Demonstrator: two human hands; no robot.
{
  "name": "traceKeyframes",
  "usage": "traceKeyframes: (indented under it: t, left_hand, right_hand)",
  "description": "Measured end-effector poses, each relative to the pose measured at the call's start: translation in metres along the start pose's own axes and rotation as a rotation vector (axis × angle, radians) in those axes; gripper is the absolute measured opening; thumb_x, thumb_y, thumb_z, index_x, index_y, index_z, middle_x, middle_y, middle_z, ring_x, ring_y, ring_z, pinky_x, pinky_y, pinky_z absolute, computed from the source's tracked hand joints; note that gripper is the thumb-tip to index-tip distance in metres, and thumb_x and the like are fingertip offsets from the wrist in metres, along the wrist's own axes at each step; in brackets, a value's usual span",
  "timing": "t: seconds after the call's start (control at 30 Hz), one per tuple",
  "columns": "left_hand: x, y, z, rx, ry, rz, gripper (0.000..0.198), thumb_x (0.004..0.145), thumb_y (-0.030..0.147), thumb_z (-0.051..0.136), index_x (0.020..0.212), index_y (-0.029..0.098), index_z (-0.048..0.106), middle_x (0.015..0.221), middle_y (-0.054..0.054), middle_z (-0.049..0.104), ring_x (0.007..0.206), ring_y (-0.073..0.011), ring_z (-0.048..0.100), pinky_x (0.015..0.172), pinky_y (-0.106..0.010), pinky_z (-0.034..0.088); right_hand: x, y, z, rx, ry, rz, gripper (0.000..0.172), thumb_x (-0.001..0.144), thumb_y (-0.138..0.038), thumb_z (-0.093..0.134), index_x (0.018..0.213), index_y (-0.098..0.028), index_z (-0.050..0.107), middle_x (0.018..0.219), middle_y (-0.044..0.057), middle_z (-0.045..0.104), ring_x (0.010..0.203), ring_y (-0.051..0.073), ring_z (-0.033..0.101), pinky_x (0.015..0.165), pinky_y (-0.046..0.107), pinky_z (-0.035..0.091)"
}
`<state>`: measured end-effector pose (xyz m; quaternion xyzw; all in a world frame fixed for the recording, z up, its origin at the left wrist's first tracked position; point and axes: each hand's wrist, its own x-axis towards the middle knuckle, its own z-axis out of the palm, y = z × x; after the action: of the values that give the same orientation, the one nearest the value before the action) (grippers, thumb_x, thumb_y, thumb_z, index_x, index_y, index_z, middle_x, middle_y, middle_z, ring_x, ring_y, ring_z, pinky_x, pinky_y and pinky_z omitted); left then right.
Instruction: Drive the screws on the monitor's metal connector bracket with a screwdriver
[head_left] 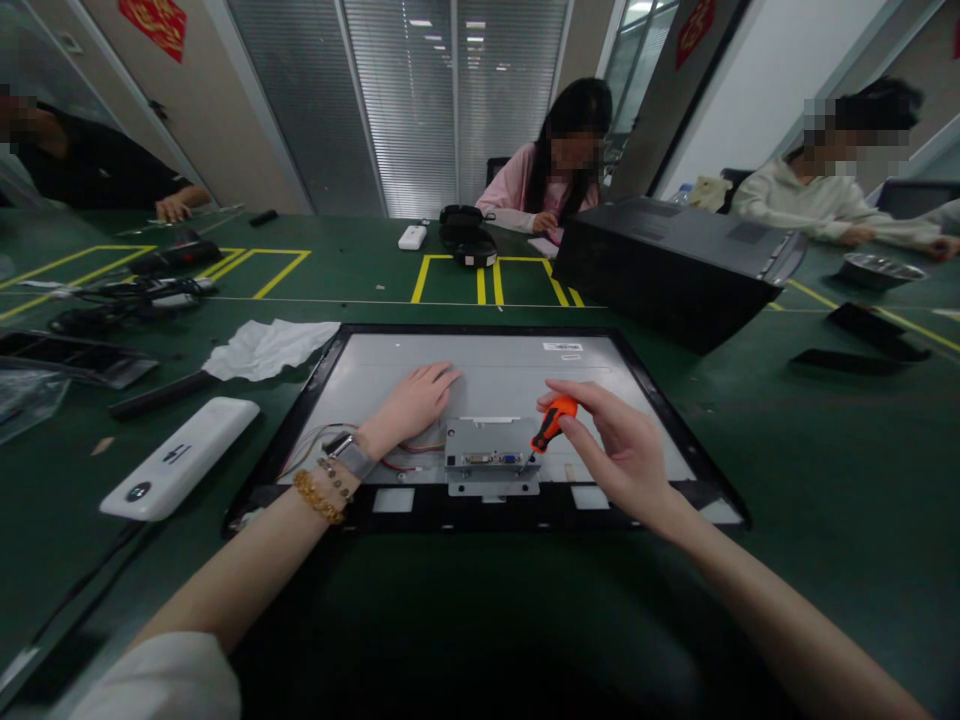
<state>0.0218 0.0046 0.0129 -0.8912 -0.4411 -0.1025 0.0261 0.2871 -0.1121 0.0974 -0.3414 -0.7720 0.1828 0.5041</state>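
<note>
In front of me a monitor panel (495,360) lies flat with its metal back up, framed by a black bezel (300,410). A small metal bracket (480,440) with video ports sits at its near middle, and thin wires (420,449) run from its left side. My right hand (622,450) grips an orange and black screwdriver (553,422) by the handle, its tip down at the bracket's right edge. My left hand (412,405) rests flat on the panel's back, fingers stretched out, holding nothing.
A white power bank (180,460) with a cable lies left, near a crumpled white cloth (270,348) and tangled cables (127,295). A large black case (667,260) stands back right, a metal bowl (881,270) beyond it. Several people sit around the green table (825,480).
</note>
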Motion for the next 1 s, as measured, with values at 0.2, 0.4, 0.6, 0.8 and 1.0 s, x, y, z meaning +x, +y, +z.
traceKeyframes:
  t: [0.2,0.4,0.6,0.8,1.0]
  left_hand:
    - [0.0000,0.0004,-0.0004,-0.016,0.005,-0.005,0.041,0.098,0.018,0.033,0.135,0.013,0.049,0.140,-0.014,0.049,0.127,-0.0235,0.047,0.107,-0.043,0.037]
    - [-0.0003,0.0009,-0.0014,0.002,-0.003,-0.003,0.040,0.098,0.018,0.036,0.135,0.012,0.050,0.141,-0.014,0.049,0.126,-0.0234,0.048,0.108,-0.040,0.036]
    - [-0.0002,-0.0003,-0.0009,-0.010,-0.002,0.004,0.041,0.097,0.019,0.033,0.135,0.013,0.049,0.141,-0.014,0.049,0.127,-0.0236,0.048,0.107,-0.043,0.037]
    - [0.0004,0.0005,-0.0008,-0.001,0.002,-0.005,0.041,0.097,0.018,0.035,0.135,0.013,0.050,0.140,-0.014,0.050,0.126,-0.0236,0.048,0.107,-0.041,0.038]
    - [-0.0001,0.0005,-0.0002,0.020,0.004,-0.002,0.040,0.098,0.018,0.037,0.135,0.012,0.050,0.141,-0.014,0.049,0.125,-0.0238,0.049,0.107,-0.040,0.038]
  right_hand:
    - [0.0028,-0.0030,-0.0027,-0.002,-0.061,-0.003,0.028,0.093,-0.015,0.050,0.116,-0.025,0.065,0.105,0.007,0.068,0.097,0.021,0.064,0.081,0.040,0.053]
    - [0.0014,0.0004,-0.0001,-0.078,0.020,-0.049,0.032,0.086,-0.015,0.066,0.115,-0.028,0.067,0.089,0.003,0.063,0.080,0.018,0.060,0.069,0.035,0.051]
    - [-0.0001,0.0000,0.0011,-0.002,-0.019,0.020,0.042,0.091,-0.014,0.054,0.130,-0.028,0.057,0.103,0.005,0.069,0.094,0.021,0.064,0.082,0.041,0.053]
    - [0.0024,-0.0009,-0.0016,-0.023,-0.037,-0.005,0.027,0.091,-0.018,0.055,0.115,-0.026,0.066,0.100,0.005,0.067,0.093,0.021,0.063,0.078,0.039,0.052]
    - [0.0028,0.0010,0.0008,-0.080,0.027,-0.043,0.033,0.087,-0.014,0.063,0.117,-0.028,0.065,0.091,0.003,0.062,0.082,0.018,0.060,0.071,0.035,0.050]
